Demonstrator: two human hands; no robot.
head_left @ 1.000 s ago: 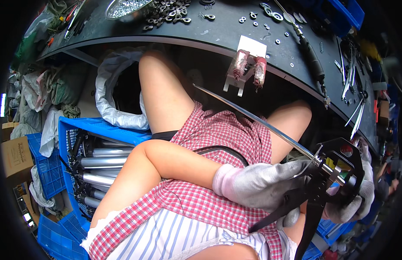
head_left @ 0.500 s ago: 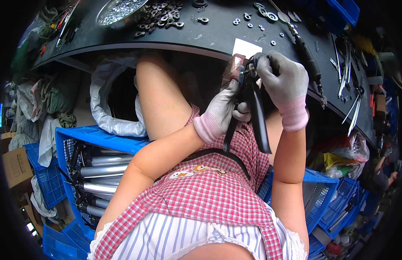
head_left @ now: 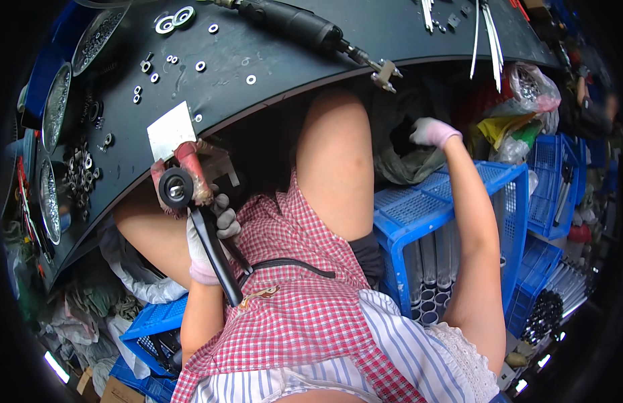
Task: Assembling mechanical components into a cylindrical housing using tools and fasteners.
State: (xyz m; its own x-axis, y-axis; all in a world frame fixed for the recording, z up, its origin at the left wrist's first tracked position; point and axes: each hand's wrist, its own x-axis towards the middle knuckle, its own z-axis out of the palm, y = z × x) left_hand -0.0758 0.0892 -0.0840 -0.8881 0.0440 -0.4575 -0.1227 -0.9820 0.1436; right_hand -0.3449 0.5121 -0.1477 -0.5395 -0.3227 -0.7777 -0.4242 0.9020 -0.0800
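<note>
My left hand, in a grey glove with a pink cuff, is closed around a black part with a round ring head and two long arms. The ring has a metal centre and sits against a red-wrapped fixture at the table edge. Part of my palm is hidden behind the long arms. Off to the right, my gloved right hand reaches into the mouth of a grey-green sack with dark contents. Its fingertips are partly hidden, so whether they grip anything cannot be told.
On the dark table lie washers, a black power tool overhanging the edge, and white strips. Metal bowls stand at the left. A blue crate of tubes is below my right arm.
The view has swung right. My right hand has left the black part and moved to the sack at the right. My left hand still holds the part, its ring now showing.
</note>
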